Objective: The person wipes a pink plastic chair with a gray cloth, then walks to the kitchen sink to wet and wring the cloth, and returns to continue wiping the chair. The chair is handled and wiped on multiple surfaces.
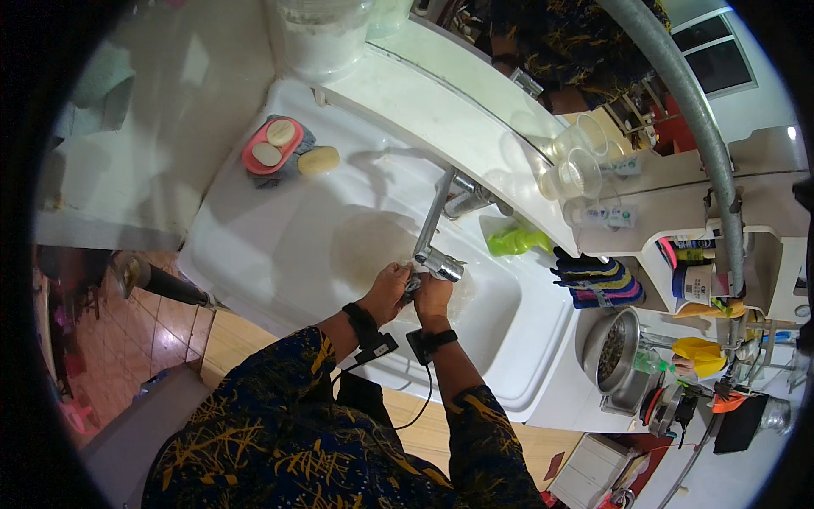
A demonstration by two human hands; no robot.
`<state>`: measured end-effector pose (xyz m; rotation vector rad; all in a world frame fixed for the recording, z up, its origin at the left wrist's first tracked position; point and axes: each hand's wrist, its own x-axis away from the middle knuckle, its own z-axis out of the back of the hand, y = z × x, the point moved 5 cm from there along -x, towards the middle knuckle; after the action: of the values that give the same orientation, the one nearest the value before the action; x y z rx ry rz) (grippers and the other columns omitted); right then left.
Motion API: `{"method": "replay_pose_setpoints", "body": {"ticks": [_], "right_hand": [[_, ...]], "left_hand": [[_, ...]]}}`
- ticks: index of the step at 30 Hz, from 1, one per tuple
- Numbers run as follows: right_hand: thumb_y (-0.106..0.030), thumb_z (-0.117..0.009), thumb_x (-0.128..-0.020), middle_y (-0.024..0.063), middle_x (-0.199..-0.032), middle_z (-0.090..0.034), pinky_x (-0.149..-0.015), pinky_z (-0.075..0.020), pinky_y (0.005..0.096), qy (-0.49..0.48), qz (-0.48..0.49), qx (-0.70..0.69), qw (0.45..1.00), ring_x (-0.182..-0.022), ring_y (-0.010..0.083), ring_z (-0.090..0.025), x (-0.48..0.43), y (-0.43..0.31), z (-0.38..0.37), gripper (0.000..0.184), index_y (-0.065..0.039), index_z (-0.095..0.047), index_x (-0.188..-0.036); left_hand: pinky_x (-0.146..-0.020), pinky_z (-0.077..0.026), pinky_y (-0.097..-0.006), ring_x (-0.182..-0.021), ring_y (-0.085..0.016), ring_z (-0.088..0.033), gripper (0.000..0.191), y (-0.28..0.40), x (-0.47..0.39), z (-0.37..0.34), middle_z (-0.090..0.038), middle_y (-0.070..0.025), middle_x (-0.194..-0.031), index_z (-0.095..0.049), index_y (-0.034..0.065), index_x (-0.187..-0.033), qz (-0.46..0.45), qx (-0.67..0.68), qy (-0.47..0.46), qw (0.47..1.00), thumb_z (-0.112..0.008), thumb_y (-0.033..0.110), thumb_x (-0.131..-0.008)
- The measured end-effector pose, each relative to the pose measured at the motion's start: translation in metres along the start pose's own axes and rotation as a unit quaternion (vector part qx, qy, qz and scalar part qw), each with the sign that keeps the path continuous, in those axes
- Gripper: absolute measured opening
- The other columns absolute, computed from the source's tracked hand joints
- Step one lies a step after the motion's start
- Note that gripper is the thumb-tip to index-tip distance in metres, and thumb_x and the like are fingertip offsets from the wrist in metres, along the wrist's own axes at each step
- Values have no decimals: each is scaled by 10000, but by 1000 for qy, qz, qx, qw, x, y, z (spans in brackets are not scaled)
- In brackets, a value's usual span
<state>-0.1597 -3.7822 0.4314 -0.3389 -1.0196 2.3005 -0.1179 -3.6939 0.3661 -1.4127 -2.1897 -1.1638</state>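
Both hands are together over a white ceramic sink (496,324), just below the spout of a chrome faucet (439,242). My left hand (386,294) grips one side of a small crumpled grey cloth or scrubber (412,289); its exact kind is hard to make out. On the other side of that item is my right hand (434,298), closed against it and partly covered by the faucet head. Black straps with small modules circle both wrists, and a cable hangs from them.
A pink soap dish (272,146) with soap bars rests on a grey cloth at the sink's upper left, beside a loose bar (318,160). A green bottle (518,242) lies by the faucet. Striped towels (598,280) and a steel bowl (612,351) are at right. A metal pipe (687,83) arches overhead.
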Motion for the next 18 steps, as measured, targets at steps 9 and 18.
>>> {"method": "replay_pose_setpoints", "body": {"ticks": [9, 18], "right_hand": [[-185, -597, -982, 145, -715, -636, -603, -491, 408, 42, -29, -156, 986, -645, 259, -621, 6, -23, 16, 208, 0, -658, -908], [-324, -557, -1019, 162, -849, -706, -692, -524, 432, -88, 34, 21, 995, -783, 368, -681, -2, -12, -2, 302, -39, -658, -1017]], "left_hand": [[-721, -506, -375, -793, -225, -586, 115, 8, -4, 6, -592, -67, -854, -570, 87, -955, -396, -469, -53, 788, -575, 199, -929], [-508, -466, -338, -596, -163, -535, 225, -16, -39, 25, -562, -18, -735, -581, 115, -871, -315, -389, -52, 864, -505, 280, -1004]]}}
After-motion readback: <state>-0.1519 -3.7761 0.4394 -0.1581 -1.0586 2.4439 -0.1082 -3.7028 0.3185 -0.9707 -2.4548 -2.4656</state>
